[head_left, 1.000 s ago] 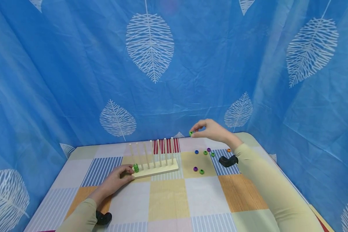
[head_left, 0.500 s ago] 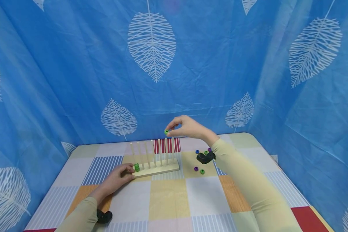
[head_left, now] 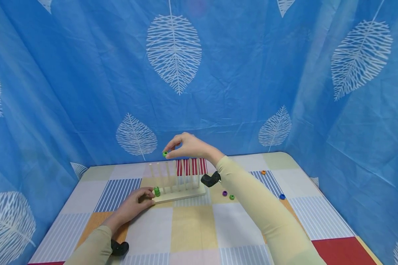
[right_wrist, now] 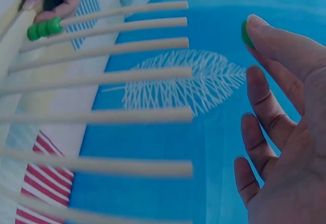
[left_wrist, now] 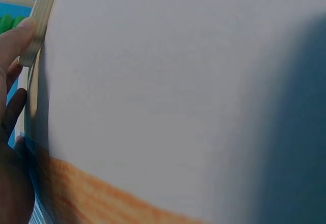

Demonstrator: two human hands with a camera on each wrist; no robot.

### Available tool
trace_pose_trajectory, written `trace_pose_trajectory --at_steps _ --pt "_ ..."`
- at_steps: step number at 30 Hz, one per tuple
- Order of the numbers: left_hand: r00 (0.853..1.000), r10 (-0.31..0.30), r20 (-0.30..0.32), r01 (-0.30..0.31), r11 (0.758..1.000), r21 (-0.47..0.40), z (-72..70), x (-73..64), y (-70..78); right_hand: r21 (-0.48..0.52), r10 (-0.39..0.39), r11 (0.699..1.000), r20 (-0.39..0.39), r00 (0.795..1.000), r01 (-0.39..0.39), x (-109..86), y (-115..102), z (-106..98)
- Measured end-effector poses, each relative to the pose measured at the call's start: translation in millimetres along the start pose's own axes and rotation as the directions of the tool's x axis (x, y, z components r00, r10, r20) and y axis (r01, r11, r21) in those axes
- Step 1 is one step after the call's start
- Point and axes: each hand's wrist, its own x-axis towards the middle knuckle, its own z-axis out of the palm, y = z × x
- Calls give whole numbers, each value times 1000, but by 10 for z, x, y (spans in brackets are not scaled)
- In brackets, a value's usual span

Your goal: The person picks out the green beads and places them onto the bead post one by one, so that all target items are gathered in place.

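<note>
My right hand (head_left: 189, 145) pinches a green bead (head_left: 165, 154) between thumb and fingertips, above the tops of the left-hand pegs. In the right wrist view that bead (right_wrist: 246, 34) shows as a sliver by the thumb, apart from the pegs. The wooden peg rack (head_left: 179, 197) has a pale flat base and a row of several upright pegs. Three green beads (right_wrist: 44, 29) are stacked at the foot of its leftmost peg. At the base's left end my left hand (head_left: 136, 202) grips the wood, its thumb (left_wrist: 20, 36) on the edge.
Right of the rack lie a purple bead (head_left: 224, 193) and a green bead (head_left: 231, 197). An orange bead (head_left: 263, 172) and a blue bead (head_left: 282, 197) are beyond the right sleeve (head_left: 268, 209), which hides other beads. Blue curtain (head_left: 219, 73) surrounds the table's back and sides.
My right hand has carried the green bead leftward, from above the loose beads to over the left-hand pegs. The left hand and the rack have stayed in place.
</note>
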Motion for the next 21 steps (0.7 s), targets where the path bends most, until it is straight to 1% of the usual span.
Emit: trace_pose_trajectory --at_steps 3,10,14,18,21 --pt "1000 5 4 -5 1000 5 -2 3 0 -19 1 1000 19 1000 -1 97 -15 76" --pt "1000 -12 11 12 1000 10 -6 18 -7 -92 29 995 43 999 -25 275 -25 237" --pt "1000 -2 14 2 1000 10 -7 28 -16 -101 33 995 51 998 -28 336 -33 289" --pt "1000 21 13 -21 1000 11 -11 26 -15 -108 45 993 54 998 -38 377 -42 321" --pt "1000 19 10 -19 1000 16 -12 23 -12 -115 48 993 58 997 -41 403 -38 345"
